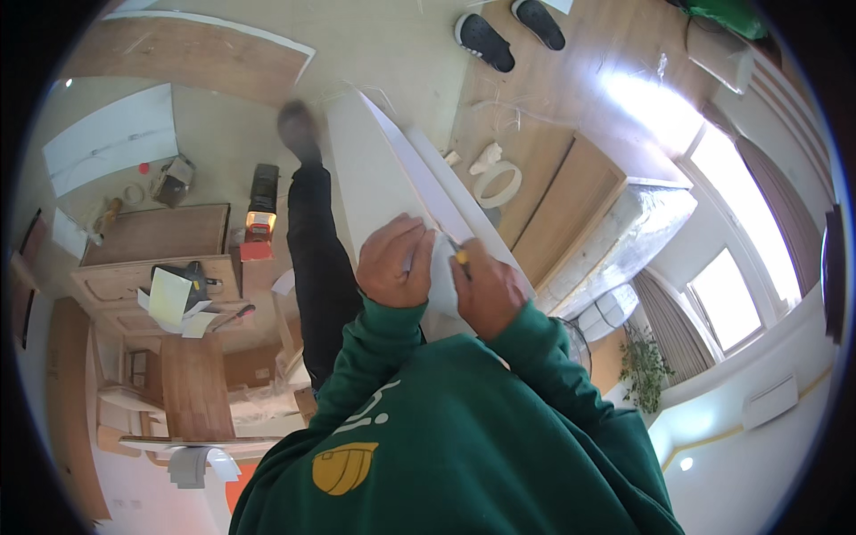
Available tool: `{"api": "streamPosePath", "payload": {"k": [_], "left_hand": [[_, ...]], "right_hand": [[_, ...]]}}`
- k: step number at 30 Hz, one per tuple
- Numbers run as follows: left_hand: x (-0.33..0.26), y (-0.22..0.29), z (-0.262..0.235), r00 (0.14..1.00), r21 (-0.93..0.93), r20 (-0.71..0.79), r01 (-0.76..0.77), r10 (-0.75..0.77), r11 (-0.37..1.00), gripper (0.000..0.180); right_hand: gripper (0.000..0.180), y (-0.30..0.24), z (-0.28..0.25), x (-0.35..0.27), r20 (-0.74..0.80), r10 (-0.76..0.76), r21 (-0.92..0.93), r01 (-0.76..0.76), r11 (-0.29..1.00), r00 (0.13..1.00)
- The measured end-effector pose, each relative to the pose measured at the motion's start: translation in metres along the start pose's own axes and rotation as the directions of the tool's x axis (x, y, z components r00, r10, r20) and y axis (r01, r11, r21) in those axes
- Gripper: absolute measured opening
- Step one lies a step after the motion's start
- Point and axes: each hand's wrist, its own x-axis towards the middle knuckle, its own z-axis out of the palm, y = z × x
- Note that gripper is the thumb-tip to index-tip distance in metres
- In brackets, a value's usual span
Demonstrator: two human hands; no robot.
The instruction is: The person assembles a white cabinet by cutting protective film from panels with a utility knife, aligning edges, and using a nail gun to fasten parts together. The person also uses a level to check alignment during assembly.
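Note:
Both my hands meet at a long white board (392, 169) that runs away from me across the floor. My left hand (392, 261) presses on the board's near end, fingers curled over a white sheet or film (440, 272). My right hand (486, 287) grips a small tool with a yellow part (461, 256), its tip at the board's surface beside the left hand. My green sleeves and chest fill the lower frame. One leg in dark trousers (314, 259) stretches out to the left of the board.
A roll of white tape (497, 185) and white scraps lie on wooden panels to the right. A pair of black slippers (508, 31) sits at the top. Wooden furniture parts, an orange-black tool (261, 214) and papers lie left. A window and a plant stand right.

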Motion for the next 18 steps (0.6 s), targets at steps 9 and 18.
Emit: {"api": "streamPosePath", "payload": {"k": [9,18], "left_hand": [[-0.002,-0.006,-0.002,0.994,0.066,0.048,-0.096,0.093,0.993,0.011],[-0.008,-0.007,0.001,0.998,0.051,0.048,-0.031,0.028,0.998,0.014]], "right_hand": [[0.019,0.013,-0.015,-0.014,0.007,-0.022,0.04,0.022,0.999,1.0],[0.019,0.014,0.004,-0.008,0.031,-0.011,-0.002,0.011,1.0,0.999]]}}
